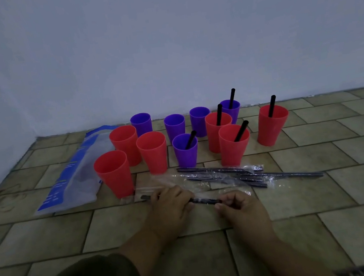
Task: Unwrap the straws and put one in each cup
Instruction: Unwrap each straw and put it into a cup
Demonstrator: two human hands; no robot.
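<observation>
Left hand (170, 205) and right hand (238, 204) both grip one wrapped black straw (204, 201) above the tiled floor (322, 189); five cups already hold straws.

Tiled floor (344, 186), cups (153, 153), wrapped straws (220, 170), plastic bag (70, 175)

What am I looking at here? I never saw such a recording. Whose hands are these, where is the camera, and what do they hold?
There is no machine: a person works with bare hands, and one camera worn on the head looks down at them. On the tiled floor stand eleven plastic cups, red and purple; five already hold a black straw. More wrapped straws lie before the cups, a blue-and-white plastic bag at the left. The left hand and the right hand grip one straw between them, clear wrapper around it.
</observation>
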